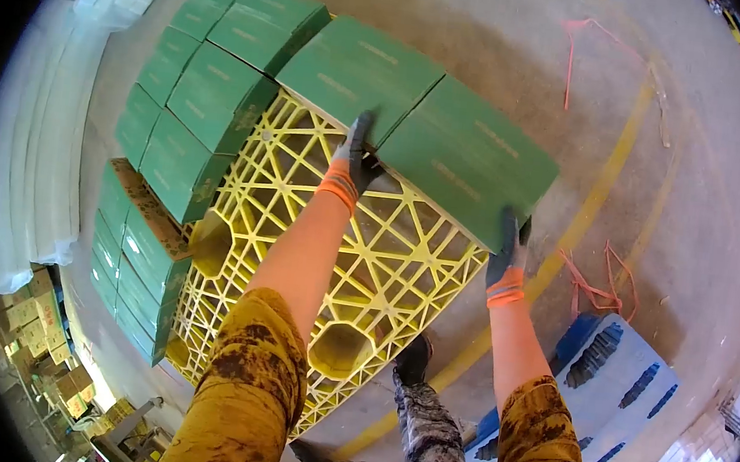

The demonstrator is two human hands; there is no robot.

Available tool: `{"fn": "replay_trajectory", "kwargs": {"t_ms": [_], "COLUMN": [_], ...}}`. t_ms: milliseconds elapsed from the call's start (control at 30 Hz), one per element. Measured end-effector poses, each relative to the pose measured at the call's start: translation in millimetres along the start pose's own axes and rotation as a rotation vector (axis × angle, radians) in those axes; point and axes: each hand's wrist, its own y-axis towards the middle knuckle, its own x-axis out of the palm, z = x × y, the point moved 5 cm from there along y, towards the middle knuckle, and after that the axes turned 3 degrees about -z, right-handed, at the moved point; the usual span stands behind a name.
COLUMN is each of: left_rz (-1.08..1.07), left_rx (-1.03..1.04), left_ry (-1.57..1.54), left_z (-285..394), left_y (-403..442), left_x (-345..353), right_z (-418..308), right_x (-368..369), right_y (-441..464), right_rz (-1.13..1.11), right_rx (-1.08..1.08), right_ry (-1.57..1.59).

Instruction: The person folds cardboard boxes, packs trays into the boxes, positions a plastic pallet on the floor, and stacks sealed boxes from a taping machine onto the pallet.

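A green box [470, 162] sits at the far right corner of a yellow plastic pallet [359, 252]. My left hand [359, 154], in a dark glove with an orange cuff, grips its near left corner, by the seam with the neighbouring green box [358, 78]. At its near right corner my right hand [508, 244], gloved the same way, is closed on the box. The fingertips of both hands are partly hidden. More green boxes [214, 96] stand in stacks along the pallet's left side.
A blue slotted pallet or block [618, 380] lies on the floor at lower right, with loose pink strapping [600, 293] near it. A yellow line [611, 178] crosses the floor. White wrapped stacks [40, 137] stand at left, and cartons [36, 324] sit at lower left.
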Motion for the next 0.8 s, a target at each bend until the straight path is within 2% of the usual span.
{"fn": "replay_trajectory", "kwargs": {"t_ms": [67,100,167,200,233,367,433,533,567,600,633,667,700,733,767,800], "left_rz": [-0.044,0.110,0.222,0.279,0.353,0.325,0.169,0.220,0.242,0.318,0.347,0.375,0.347,0.324,0.479,0.632], "left_rx": [-0.029,-0.132,-0.125,-0.118,0.048,-0.045,-0.008,-0.073,-0.084,0.133,0.061,-0.011,-0.030,-0.053,-0.064,-0.059], "left_ry": [0.062,0.134,0.224,0.268,0.314,0.373,0.530,0.516,0.507,0.482,0.479,0.475,0.329,0.185,0.000,-0.199], "left_z": [-7,-13,-15,-12,-8,10,-21,-16,-26,-52,-78,-104,-143,-183,-154,-131], "left_y": [10,15,22,28,46,50,92,-27,-81,-129,-181,-233,-284,-336,-408,-481], "left_x": [-9,-20,-26,-31,-46,-48,-95,-57,-56,-77,-103,-130,-178,-225,-236,-250], "right_z": [11,17,28,33,37,48,49,26,16,8,2,-2,13,14,18,52], "right_x": [-5,-10,-18,-19,-18,-3,-3,1,-2,-12,-12,-8,-24,-9,11,13], "right_y": [3,4,5,6,9,36,43,28,17,1,-20,-56,-85,-133,-184,-219], "right_rz": [0.006,0.014,0.039,0.053,0.066,-0.064,-0.073,-0.004,-0.023,-0.052,-0.095,-0.093,-0.028,-0.077,-0.099,-0.161], "right_rx": [0.027,0.076,0.164,0.202,0.236,0.110,0.132,0.095,0.050,0.003,-0.048,0.057,0.165,0.286,0.381,0.517], "right_ry": [-0.049,-0.070,-0.094,-0.095,-0.092,-0.160,-0.241,-0.128,-0.222,-0.311,-0.398,-0.374,-0.408,-0.415,-0.504,-0.463]}}
